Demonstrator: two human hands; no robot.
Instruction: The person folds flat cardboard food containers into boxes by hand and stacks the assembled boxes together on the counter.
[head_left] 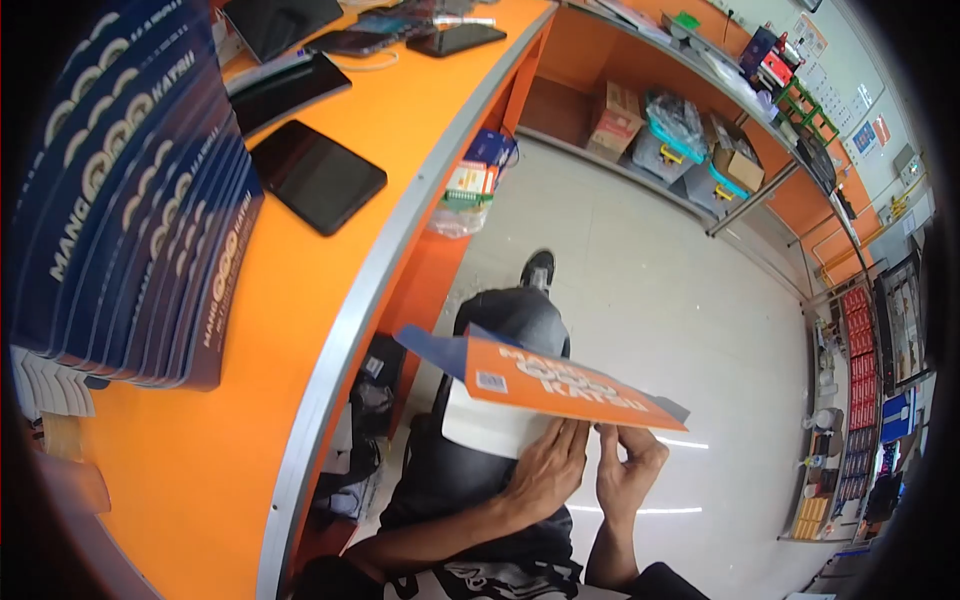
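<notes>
An orange and dark blue cardboard box, partly folded, is held over my lap. White lettering and a small square code show on its orange face, and a white inner panel hangs below. Fingers of my left hand press together against the white panel near the lower edge. Beside it, my right hand pinches the same edge near the right end. The fingertips of both hands are partly hidden behind the cardboard.
On the orange table at my left stands a tall stack of dark blue printed cartons. A black tablet and several other dark devices lie behind it. Shelves with storage bins line the far wall; a stocked rack stands at right.
</notes>
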